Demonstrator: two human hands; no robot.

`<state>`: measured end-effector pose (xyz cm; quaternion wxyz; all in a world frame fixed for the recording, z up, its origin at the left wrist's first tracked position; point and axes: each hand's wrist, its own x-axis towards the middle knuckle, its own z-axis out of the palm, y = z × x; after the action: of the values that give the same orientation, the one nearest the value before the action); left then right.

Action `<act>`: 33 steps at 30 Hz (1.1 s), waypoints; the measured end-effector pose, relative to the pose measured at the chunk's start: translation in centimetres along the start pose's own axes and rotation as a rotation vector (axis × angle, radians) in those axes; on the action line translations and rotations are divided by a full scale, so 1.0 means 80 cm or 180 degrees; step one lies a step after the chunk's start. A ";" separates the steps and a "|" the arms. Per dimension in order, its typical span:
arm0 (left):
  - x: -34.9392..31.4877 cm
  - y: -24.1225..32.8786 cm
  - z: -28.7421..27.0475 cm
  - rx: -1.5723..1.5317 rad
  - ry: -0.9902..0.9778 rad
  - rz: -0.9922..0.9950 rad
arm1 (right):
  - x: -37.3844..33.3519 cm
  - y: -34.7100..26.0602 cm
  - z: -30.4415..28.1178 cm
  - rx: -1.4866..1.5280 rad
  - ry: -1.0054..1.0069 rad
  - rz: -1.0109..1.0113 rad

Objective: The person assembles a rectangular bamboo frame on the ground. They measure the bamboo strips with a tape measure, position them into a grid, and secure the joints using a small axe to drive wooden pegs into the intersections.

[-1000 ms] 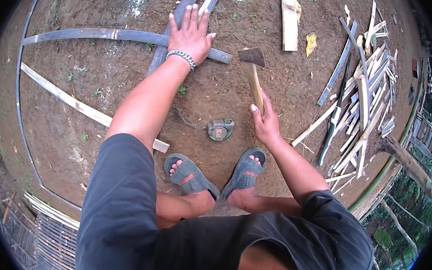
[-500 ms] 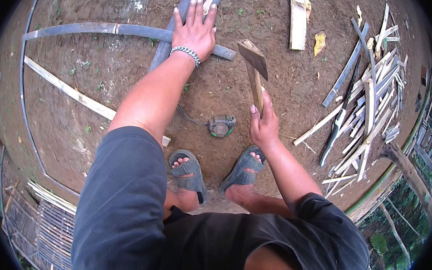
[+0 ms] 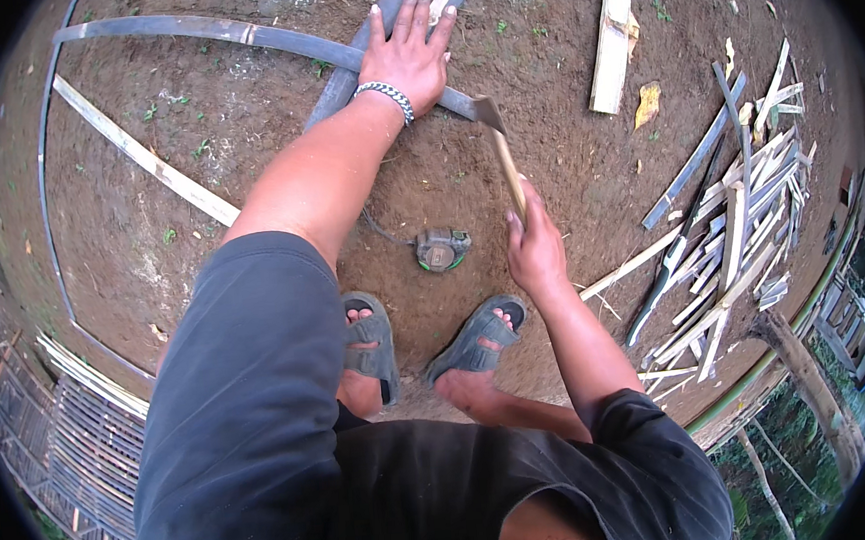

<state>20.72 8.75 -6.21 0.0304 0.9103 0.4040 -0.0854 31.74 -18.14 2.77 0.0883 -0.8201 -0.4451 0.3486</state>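
Observation:
My left hand [image 3: 406, 69] lies flat, fingers stretched out, over the spot where a long dark bamboo strip [image 3: 301, 44] crosses a wider dark bamboo piece [image 3: 335, 96]. The strip's end [image 3: 459, 104] sticks out to the right from under the palm. Closed around a pale wooden handle, my right hand [image 3: 537, 246] holds a hatchet [image 3: 505, 157] upright. Its dark wedge-shaped head is seen nearly edge-on beside the strip's end; whether they touch I cannot tell. Between my feet and the left hand, a tape measure [image 3: 441, 250] rests on the soil.
On the right, a heap of split bamboo sticks [image 3: 741, 233] lies with a long green-and-black handled tool [image 3: 662, 284] beside it. A pale bamboo slat [image 3: 612, 37] is at the far side, another [image 3: 149, 154] at the left. A slatted bamboo rack [image 3: 74, 446] stands lower left.
The hatchet has turned so that its head now shows a thinner side, and it is nearer the strip's end. My left hand stays flat on the bamboo. The view has shifted slightly.

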 end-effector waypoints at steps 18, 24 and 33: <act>-0.001 -0.001 -0.004 -0.0036 0.0003 -0.0003 | -0.009 0.026 0.036 0.0925 0.1100 -0.1001; -0.001 -0.001 -0.001 -0.0078 0.0015 0.0000 | -0.004 0.034 0.046 0.0592 0.0950 -0.0426; -0.004 0.001 0.000 -0.0132 0.0048 0.0007 | 0.012 0.032 0.061 0.0372 0.0937 -0.0459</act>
<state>20.58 8.44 -6.15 0.0463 0.9105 0.4049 -0.0702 30.60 -19.67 -2.48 0.2249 -0.8217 -0.4641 0.2427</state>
